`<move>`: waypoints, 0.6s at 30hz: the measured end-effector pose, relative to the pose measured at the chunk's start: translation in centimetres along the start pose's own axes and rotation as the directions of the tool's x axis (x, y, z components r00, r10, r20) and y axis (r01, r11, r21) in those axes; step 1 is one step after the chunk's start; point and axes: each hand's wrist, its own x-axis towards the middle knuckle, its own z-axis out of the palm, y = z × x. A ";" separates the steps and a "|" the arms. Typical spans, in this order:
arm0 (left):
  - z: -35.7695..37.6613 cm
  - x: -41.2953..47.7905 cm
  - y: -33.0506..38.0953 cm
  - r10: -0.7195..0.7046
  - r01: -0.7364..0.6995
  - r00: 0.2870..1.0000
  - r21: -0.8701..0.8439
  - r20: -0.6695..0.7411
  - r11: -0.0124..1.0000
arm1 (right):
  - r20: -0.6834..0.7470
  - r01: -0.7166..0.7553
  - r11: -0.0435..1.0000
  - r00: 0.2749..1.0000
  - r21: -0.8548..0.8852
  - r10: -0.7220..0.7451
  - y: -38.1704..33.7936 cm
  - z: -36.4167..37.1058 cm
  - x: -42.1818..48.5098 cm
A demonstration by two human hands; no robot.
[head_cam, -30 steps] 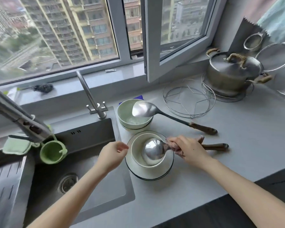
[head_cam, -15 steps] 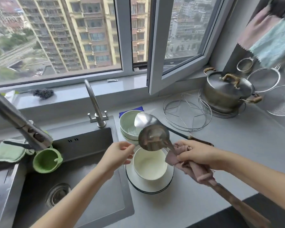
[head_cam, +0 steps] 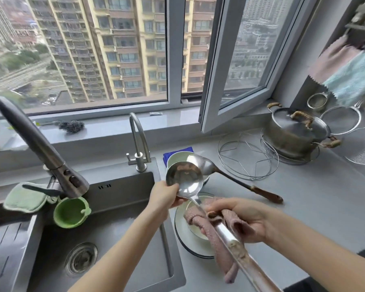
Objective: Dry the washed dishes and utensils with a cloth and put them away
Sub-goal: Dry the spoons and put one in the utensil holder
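1. Our left grip [head_cam: 163, 198], a bare hand just left of centre frame, has its fingers curled under the lower edge of the steel ladle [head_cam: 185, 179] and holds the ladle's bowl, hollow side facing us.
2. Our right grip [head_cam: 242, 216], right of centre, is closed round a mauve cloth [head_cam: 220, 248], which is wrapped about the ladle's shaft. The loose end of the cloth hangs down toward the lower frame.
3. The ladle is lifted off the worktop [head_cam: 303, 207]. Its long handle slants from the bowl down to the bottom edge, right of centre.
4. Directly below the two grips, a pale bowl [head_cam: 198, 233] sits on dark-rimmed stacked plates [head_cam: 182, 234], just right of the sink [head_cam: 114, 228].
5. Behind the ladle, a second ladle [head_cam: 202, 163] with a wooden handle lies across a green bowl [head_cam: 174, 158], which stands on a blue cloth [head_cam: 177, 150].
6. Farther right are a wire rack [head_cam: 247, 157], a lidded pot [head_cam: 297, 131] and a mesh strainer [head_cam: 341, 119].
7. At the left, a small tap [head_cam: 138, 142] and a pull-out faucet [head_cam: 42, 148] stand over the sink, with a green cup [head_cam: 71, 211] at its edge.
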 end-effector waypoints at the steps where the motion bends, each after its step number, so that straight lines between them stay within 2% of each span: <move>1: -0.7 0.5 0.3 -0.021 0.021 1.000 0.021 -0.021 1.000 | 0.011 -0.003 1.000 1.000 0.010 0.002 0.4 0.4 0.0; 4: -1.5 0.3 0.3 -0.096 0.096 0.995 -0.003 0.040 0.995 | 0.003 0.038 0.999 0.999 0.038 -0.038 1.2 1.7 0.9; 6: -1.1 -0.5 -0.4 -0.141 0.155 0.981 -0.108 0.133 0.982 | -0.021 0.078 0.996 0.997 0.041 -0.077 1.5 2.7 1.9; 9: -0.7 -1.0 -1.6 -0.303 0.383 0.900 -0.233 0.314 0.894 | -0.058 0.121 0.993 0.991 -0.005 -0.121 2.0 3.4 3.1; 11: -0.8 -1.0 -1.7 -0.324 0.418 0.875 -0.226 0.360 0.880 | -0.078 0.147 0.989 0.986 -0.020 -0.149 2.3 3.3 3.4; 12: -0.8 -0.9 -1.6 -0.300 0.380 0.896 -0.217 0.328 0.899 | -0.068 0.157 0.987 0.985 -0.035 -0.159 2.4 3.2 3.4; 15: -1.1 -0.8 -1.3 -0.168 0.184 0.979 -0.139 0.115 0.973 | -0.054 0.190 0.975 0.979 -0.114 -0.197 2.7 2.4 2.4; 17: -1.7 -0.4 -1.4 -0.123 0.124 0.992 -0.082 0.020 0.989 | -0.140 0.251 0.946 0.949 -0.204 -0.282 2.3 1.1 1.5; 18: -2.1 -0.3 -1.5 -0.113 0.112 0.994 -0.043 -0.012 0.993 | -0.203 0.306 0.921 0.912 -0.241 -0.356 2.0 0.4 1.0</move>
